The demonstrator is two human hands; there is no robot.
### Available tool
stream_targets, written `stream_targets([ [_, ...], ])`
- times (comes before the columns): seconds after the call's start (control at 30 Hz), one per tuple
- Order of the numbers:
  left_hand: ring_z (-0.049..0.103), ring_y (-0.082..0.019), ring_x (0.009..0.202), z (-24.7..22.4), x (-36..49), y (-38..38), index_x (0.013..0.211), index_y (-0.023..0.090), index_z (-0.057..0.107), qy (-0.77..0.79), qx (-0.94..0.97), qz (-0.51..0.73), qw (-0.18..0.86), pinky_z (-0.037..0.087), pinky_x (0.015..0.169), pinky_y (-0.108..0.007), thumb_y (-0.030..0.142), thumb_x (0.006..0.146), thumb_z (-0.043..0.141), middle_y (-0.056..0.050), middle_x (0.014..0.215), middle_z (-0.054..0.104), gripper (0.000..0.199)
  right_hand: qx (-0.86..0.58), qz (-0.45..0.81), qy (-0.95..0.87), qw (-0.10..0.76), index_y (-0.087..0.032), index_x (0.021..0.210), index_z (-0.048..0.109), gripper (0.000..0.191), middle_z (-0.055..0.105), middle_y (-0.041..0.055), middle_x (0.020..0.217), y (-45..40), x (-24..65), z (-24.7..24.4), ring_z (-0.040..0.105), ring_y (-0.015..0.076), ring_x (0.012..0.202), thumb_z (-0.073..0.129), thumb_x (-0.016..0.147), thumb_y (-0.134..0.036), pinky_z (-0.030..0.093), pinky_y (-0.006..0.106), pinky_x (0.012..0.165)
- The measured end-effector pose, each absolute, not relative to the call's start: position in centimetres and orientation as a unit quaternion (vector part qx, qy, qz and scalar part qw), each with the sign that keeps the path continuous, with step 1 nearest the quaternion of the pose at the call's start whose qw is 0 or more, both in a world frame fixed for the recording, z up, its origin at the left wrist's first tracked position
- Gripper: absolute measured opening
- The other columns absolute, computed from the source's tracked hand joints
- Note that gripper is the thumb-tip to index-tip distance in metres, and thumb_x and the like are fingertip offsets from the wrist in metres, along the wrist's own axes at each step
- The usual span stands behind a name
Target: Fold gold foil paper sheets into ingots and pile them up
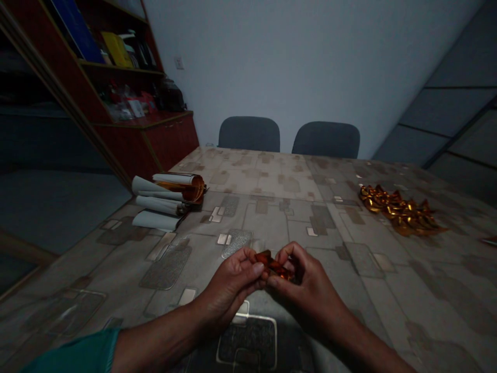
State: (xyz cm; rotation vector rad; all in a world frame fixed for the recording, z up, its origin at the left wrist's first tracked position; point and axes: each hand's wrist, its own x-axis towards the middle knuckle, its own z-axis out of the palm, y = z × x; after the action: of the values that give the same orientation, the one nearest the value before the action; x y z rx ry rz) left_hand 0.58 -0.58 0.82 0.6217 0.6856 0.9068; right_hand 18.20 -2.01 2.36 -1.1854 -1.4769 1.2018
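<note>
Between my two hands, low over the near edge of the table, is a small folded piece of shiny gold foil paper [276,268]. My left hand [236,277] pinches its left end between thumb and fingers. On the other end, my right hand [305,280] has its fingers curled round the paper, thumb along the near side. Part of the paper is hidden by the fingers. Several similar folded gold foil pieces [404,210] lie in rows at the right of the table. Rolled or curled sheets of gold foil paper with pale backs [163,199] sit at the left.
A patterned cloth covers the table [267,207]. Two grey chairs [249,133] stand behind its far edge, against the wall. At the far left is a red-brown cabinet [166,137] with shelves of assorted goods.
</note>
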Motion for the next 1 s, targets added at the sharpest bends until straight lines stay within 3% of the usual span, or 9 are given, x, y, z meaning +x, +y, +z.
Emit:
stream_targets([
  [0.27,0.07,-0.021,0.09,1.1,0.7,-0.8,0.09,0.012,0.071,0.311,0.316,0.392,0.806,0.05,0.086,-0.029,0.03,0.073,0.086,-0.01,0.092,0.075,0.029,-0.504,0.455,-0.595,0.43,-0.024,0.071,0.043,0.031,0.044,-0.0057,0.064,-2.3,17.5,2.0,0.041,0.0131,0.061,0.073,0.07,-0.024,0.031,0.026,0.053],
  [0.53,0.069,-0.016,0.08,1.4,0.8,-1.0,0.085,0.011,0.074,0.275,0.342,0.37,0.819,0.051,0.083,-0.025,0.034,0.075,0.084,-0.008,0.084,0.073,0.027,-0.476,0.493,-0.581,0.439,-0.023,0.072,0.041,0.034,0.039,-0.0084,0.062,-2.5,17.2,1.8,0.036,0.0104,0.056,0.075,0.068,-0.024,0.026,0.024,0.05],
  [0.63,0.065,-0.012,0.072,1.2,0.7,-0.8,0.083,0.011,0.072,0.273,0.339,0.375,0.819,0.05,0.072,-0.021,0.034,0.077,0.083,-0.005,0.078,0.069,0.025,-0.436,0.538,-0.573,0.438,-0.023,0.077,0.046,0.031,0.045,-0.0069,0.064,-2.7,17.4,2.2,0.041,0.011,0.058,0.076,0.072,-0.027,0.03,0.024,0.052],
  [0.77,0.062,-0.012,0.064,0.8,0.5,-0.5,0.089,0.013,0.069,0.244,0.334,0.376,0.829,0.051,0.066,-0.024,0.037,0.083,0.076,-0.004,0.072,0.065,0.027,-0.327,0.631,-0.529,0.464,-0.022,0.09,0.055,0.02,0.058,0.0001,0.075,-2.6,17.8,2.4,0.055,0.015,0.069,0.061,0.092,-0.041,0.043,0.029,0.063],
  [1.0,0.065,-0.015,0.065,0.6,0.3,-0.3,0.088,0.009,0.064,0.261,0.337,0.331,0.842,0.048,0.058,-0.019,0.039,0.085,0.074,-0.01,0.075,0.067,0.031,-0.293,0.706,-0.464,0.448,-0.021,0.093,0.053,0.026,0.066,0.0018,0.076,-2.3,17.9,1.0,0.062,0.014,0.065,0.073,0.086,-0.036,0.044,0.028,0.061],
])
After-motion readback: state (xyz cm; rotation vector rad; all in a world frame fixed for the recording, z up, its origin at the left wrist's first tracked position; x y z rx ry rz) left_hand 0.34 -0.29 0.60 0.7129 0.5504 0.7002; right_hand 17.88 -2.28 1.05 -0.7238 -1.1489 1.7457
